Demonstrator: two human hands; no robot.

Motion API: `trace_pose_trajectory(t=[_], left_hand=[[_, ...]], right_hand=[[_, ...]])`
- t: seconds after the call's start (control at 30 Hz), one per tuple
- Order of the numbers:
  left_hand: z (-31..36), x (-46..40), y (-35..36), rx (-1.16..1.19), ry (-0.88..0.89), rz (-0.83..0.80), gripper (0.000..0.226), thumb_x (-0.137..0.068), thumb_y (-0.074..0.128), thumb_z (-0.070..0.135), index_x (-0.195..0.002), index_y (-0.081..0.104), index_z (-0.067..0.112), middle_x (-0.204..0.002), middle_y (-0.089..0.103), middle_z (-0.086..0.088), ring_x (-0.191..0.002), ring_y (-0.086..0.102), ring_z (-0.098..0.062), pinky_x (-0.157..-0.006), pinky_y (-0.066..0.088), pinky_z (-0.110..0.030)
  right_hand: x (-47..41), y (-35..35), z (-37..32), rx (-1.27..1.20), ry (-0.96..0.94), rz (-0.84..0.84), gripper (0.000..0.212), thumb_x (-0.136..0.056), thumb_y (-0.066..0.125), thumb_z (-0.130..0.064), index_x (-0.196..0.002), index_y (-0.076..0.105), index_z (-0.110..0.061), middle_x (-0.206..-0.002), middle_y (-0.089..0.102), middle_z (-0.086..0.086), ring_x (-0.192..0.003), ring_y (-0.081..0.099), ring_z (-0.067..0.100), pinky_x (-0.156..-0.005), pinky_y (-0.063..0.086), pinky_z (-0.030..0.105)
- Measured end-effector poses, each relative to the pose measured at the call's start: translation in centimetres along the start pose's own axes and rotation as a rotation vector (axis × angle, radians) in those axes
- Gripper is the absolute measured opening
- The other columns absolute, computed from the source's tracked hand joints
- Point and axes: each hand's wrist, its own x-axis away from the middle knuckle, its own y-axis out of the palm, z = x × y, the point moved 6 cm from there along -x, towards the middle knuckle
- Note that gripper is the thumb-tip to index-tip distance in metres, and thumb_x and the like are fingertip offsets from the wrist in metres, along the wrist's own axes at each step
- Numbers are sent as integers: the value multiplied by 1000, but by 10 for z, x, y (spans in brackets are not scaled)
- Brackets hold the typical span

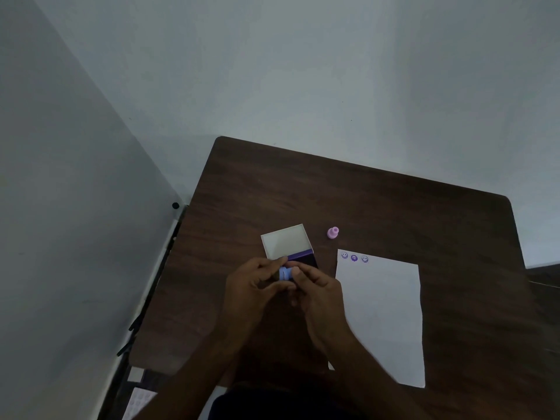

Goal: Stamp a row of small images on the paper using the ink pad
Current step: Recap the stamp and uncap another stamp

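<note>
A small blue stamp (285, 273) is pinched between my left hand (257, 280) and my right hand (318, 291), just in front of the ink pad (304, 259). The pad's dark purple surface shows behind my fingers and its white lid (286, 241) stands open at the back. To the right lies a white paper (381, 316) with three purple smiley prints (354, 257) in a row along its top left edge. A pink stamp (332, 232) stands alone on the table beyond the paper.
The dark wooden table (394, 207) stands against a pale wall, its left edge close to the corner. A white sheet with round shapes (138, 403) lies below the table's left edge. My dark lap sits at the bottom of the view.
</note>
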Motion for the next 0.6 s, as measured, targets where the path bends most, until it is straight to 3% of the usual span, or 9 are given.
trace_pose_trajectory(t=[0.07, 0.23, 0.33, 0.5, 0.6], left_hand=[[1, 0, -2, -30, 0, 38, 47, -86, 64, 23, -127, 49, 6, -129, 50, -14, -113, 48, -22, -98, 31, -26], [5, -1, -8, 64, 50, 18, 44, -87, 64, 19, -127, 51, 6, -125, 51, -12, -97, 41, -11, -86, 26, -17], [0, 4, -11, 142, 58, 50, 39, -86, 64, 16, -122, 53, 5, -112, 51, -7, -93, 40, -9, -83, 27, -15], [-13, 16, -13, 376, 3, 106, 34, -83, 67, 13, -115, 58, 6, -112, 59, -8, -89, 47, -8, -85, 32, -14], [-10, 17, -18, 496, 56, 138, 26, -80, 70, 13, -106, 65, 12, -103, 67, -4, -83, 57, -7, -80, 42, -14]], right_hand=[[0, 0, 0, 15, -5, 4, 36, -68, 65, -43, -97, 71, -23, -101, 72, 6, -94, 66, 29, -87, 55, 47], [0, 0, -3, 27, -40, 6, 14, -81, 63, -30, -93, 70, -25, -95, 73, 5, -90, 68, 31, -83, 57, 42], [0, 1, -3, 14, -44, -6, 14, -82, 63, -28, -93, 70, -23, -92, 73, 7, -90, 67, 33, -83, 57, 43], [1, 4, -2, -21, -22, -18, 14, -82, 65, -22, -95, 70, -22, -94, 73, 10, -88, 68, 35, -79, 57, 44], [1, 4, -5, -30, -5, -38, 13, -83, 65, -17, -95, 70, -19, -91, 73, 12, -86, 67, 37, -78, 56, 45]])
